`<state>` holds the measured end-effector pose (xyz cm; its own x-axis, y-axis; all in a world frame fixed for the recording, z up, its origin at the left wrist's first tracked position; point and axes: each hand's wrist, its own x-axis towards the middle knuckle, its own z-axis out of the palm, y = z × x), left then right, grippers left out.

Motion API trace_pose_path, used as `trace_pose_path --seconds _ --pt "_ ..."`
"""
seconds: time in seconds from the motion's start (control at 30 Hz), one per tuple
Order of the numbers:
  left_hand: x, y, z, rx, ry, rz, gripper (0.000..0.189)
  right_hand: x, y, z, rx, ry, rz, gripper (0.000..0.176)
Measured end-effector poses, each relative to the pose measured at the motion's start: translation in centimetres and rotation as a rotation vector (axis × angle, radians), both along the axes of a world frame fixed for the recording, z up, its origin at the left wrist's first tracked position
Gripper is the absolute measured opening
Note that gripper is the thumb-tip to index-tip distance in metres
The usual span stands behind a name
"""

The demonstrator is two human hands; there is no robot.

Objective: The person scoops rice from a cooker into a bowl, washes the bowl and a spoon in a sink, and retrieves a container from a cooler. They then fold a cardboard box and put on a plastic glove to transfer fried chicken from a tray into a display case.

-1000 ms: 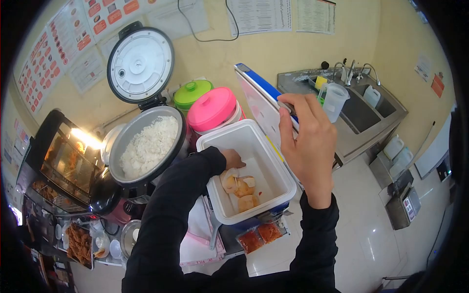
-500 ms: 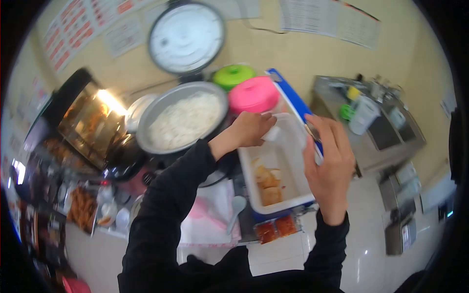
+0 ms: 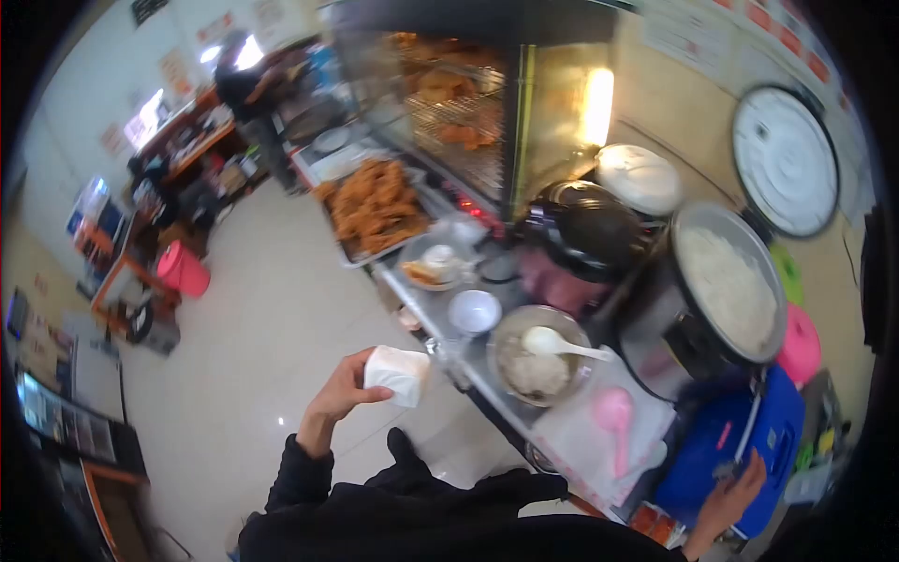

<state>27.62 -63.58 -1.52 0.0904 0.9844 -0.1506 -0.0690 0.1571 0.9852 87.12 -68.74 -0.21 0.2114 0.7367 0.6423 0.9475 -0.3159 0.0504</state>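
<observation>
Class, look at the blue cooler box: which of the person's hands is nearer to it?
Right. The right hand is against the blue cooler box at its lower edge; the left hand is far off to its left, holding a white packet.

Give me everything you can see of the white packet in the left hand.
The white packet is small, blocky and soft-cornered, seemingly wrapped in thin paper or plastic; its contents are hidden. It sits slightly tilted, held in the air over the pale floor. Only the left hand touches it, fingers pinching its near end.
</observation>
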Motion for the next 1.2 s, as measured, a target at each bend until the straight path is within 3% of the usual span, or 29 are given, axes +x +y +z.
trace_pose_path --seconds 0.03,0.1,0.13,0.17,0.23,0.27,0.3,0.37,0.43,0.47,0.53,0.57,0.63,0.8,0.93,1.17,1.2 --pt "-3.5 -1.7 -0.2 0.013 0.012 0.089 0.051 0.1 0.3 -0.2 0.095 -0.053 0.054 0.044" --pt "-10.0 -5.4 -1.0 0.024 0.042 0.254 0.051 -10.0 1.1 3.6 0.393 -0.182 -0.091 0.020" --pt "-13.3 -6.5 -1.4 0.052 0.031 0.345 0.051 -15.2 1.6 4.7 0.545 -0.232 -0.171 0.029" --pt "-15.7 -8.0 -1.8 0.063 0.018 0.434 0.052 -18.0 2.5 3.8 0.677 -0.002 -0.093 0.021" --pt "-19.7 -10.8 -3.0 0.076 -0.056 0.610 0.053 -23.6 4.5 -0.6 0.886 0.468 0.049 0.031" --pt "-21.6 -11.4 -3.7 0.095 -0.108 0.691 0.053 -32.3 6.3 0.0 0.873 0.571 0.177 0.020" --pt "-23.3 -11.8 -4.5 0.111 -0.160 0.770 0.054 -38.6 7.9 -1.0 0.784 0.782 0.506 0.013" --pt "-27.5 -12.6 -6.7 0.112 -0.335 0.832 0.055 -48.5 8.5 -3.7 0.085 0.637 0.895 0.010" --pt "-30.3 -11.6 -7.6 0.110 -0.475 0.915 0.053 -54.9 9.8 -7.7 -0.329 0.417 1.148 0.015" --pt "-32.1 -11.1 -8.4 0.086 -0.483 0.944 0.052 -57.2 9.9 -8.8 -0.672 0.542 0.987 0.018" --pt "-34.7 -9.9 -10.2 0.042 -0.498 1.006 0.050 -55.6 10.3 -19.4 -0.959 0.809 0.765 0.036" --pt "-36.3 -9.2 -10.9 0.028 -0.487 1.023 0.049 -55.1 10.3 -22.7 -1.286 0.847 0.492 0.054" --pt "-39.3 -7.0 -12.4 -0.002 -0.467 1.051 0.048 -55.3 9.6 -28.4 -1.599 0.815 0.209 0.056" --pt "-49.5 1.2 -14.5 -0.152 -0.436 1.053 0.044 -68.1 13.3 -35.7 -1.668 0.847 0.126 0.061" --pt "-58.7 10.5 -12.1 -0.236 -0.413 1.020 0.042 -82.7 23.6 -34.6 -1.634 0.916 0.227 0.065" --pt "-76.8 28.2 -8.3 -0.080 -0.305 0.994 0.042 -102.6 37.8 -31.4 -1.483 0.916 0.360 0.069" --pt "-79.7 31.3 -8.1 -0.077 -0.246 1.008 0.043 -104.4 39.7 -31.9 -1.451 0.919 0.604 0.065"
